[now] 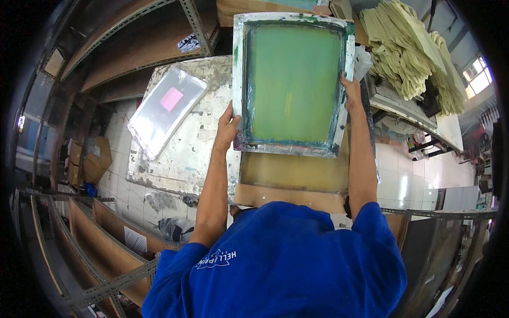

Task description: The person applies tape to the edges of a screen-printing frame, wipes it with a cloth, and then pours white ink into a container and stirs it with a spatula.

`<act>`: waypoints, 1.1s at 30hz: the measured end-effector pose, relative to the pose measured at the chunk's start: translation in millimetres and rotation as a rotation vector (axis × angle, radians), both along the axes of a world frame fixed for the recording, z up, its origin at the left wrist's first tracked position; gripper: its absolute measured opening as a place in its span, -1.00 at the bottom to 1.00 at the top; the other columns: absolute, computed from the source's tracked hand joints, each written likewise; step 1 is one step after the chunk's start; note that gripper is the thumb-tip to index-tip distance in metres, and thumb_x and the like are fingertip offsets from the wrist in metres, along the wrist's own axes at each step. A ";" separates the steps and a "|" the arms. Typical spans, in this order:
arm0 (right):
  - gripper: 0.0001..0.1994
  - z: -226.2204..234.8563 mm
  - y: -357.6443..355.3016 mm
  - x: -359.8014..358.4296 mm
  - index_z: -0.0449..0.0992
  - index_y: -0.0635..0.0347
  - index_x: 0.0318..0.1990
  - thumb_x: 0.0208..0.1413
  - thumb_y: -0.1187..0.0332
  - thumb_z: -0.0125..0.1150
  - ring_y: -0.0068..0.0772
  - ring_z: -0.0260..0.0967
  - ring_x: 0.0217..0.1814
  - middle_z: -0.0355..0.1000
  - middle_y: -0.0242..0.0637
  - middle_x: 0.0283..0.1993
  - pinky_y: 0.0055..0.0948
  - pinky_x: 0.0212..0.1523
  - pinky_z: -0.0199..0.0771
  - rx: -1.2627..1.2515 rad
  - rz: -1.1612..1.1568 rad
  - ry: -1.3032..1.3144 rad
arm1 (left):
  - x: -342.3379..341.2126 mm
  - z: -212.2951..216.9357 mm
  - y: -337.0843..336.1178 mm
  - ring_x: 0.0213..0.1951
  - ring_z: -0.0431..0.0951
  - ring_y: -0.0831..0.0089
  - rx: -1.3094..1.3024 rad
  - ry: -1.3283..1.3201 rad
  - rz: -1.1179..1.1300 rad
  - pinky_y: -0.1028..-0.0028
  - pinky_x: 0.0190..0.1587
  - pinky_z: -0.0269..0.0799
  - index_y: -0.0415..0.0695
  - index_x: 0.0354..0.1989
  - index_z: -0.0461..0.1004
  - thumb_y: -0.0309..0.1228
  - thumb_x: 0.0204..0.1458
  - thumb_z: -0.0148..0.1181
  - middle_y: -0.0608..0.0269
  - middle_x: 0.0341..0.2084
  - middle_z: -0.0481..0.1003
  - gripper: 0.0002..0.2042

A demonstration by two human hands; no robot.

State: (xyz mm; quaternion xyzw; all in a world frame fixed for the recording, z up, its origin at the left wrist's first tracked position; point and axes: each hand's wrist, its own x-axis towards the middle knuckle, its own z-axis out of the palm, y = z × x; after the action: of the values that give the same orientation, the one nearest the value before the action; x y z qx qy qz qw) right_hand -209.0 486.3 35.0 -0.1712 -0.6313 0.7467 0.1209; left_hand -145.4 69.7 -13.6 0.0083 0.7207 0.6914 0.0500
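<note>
A screen printing frame (pixel 297 79) with green mesh and a white, paint-stained border is held up in front of me. My left hand (pixel 228 127) grips its left edge near the lower corner. On the right edge, somewhat higher, my right hand (pixel 352 94) is closed around the border. A faint yellowish mark shows low on the mesh. Under the frame's lower edge lies a tan, flat panel (pixel 297 172), partly covered by it. The fingertips behind the frame are hidden.
A stained white table (pixel 180 169) carries a clear plastic-wrapped stack (pixel 167 111) with a pink label. Pale yellow cloths (pixel 397 47) are piled at the far right. Metal-framed shelves (pixel 143 53) stand at the far left, and more wooden shelving (pixel 106 238) is at the near left.
</note>
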 end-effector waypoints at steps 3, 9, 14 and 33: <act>-0.61 16.1 4.8 -6.9 0.43 0.35 0.15 0.19 0.40 0.19 -0.35 0.42 0.02 0.52 -0.24 0.02 -0.32 0.13 0.32 0.026 -0.011 0.056 | -6.7 -12.4 -5.2 0.17 0.38 0.46 -0.038 0.102 0.011 0.48 0.19 0.28 -0.16 0.46 0.07 -0.52 0.25 0.01 0.12 0.31 0.29 -0.42; -0.64 50.8 14.5 -15.8 0.45 0.34 0.12 0.17 0.43 0.19 -0.38 0.43 -0.02 0.53 -0.27 -0.01 -0.35 0.09 0.33 0.072 -0.095 0.182 | 14.0 -53.3 -15.4 0.33 0.26 0.30 -0.069 -0.023 0.074 0.37 0.34 0.15 -0.27 0.44 0.05 -0.33 0.29 0.06 -0.03 0.37 0.21 -0.40; -0.65 59.4 35.5 -41.3 0.48 0.31 0.09 0.16 0.41 0.20 -0.37 0.43 -0.03 0.54 -0.29 -0.04 -0.35 0.12 0.31 0.052 -0.109 0.225 | 48.9 -117.9 -27.5 0.36 0.20 0.00 -0.300 0.207 0.050 0.25 0.39 0.08 -0.31 0.42 0.05 -0.28 0.20 0.15 -0.16 0.37 0.16 -0.32; -0.61 116.1 63.6 -78.7 0.45 0.28 0.12 0.13 0.44 0.24 -0.39 0.36 0.02 0.52 -0.26 -0.02 -0.30 0.09 0.26 -0.049 -0.265 0.276 | 75.0 -115.2 -13.6 0.29 0.27 -0.12 -0.716 0.509 0.119 0.14 0.35 0.17 -0.38 0.15 0.42 -0.32 0.02 0.28 -0.17 0.19 0.39 -0.47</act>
State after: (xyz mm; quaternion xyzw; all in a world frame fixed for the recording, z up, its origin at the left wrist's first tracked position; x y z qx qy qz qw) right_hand -287.7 549.8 151.1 -0.1518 -0.5622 0.7558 0.2995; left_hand -70.4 56.1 -128.9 0.1190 0.9033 0.3758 -0.1692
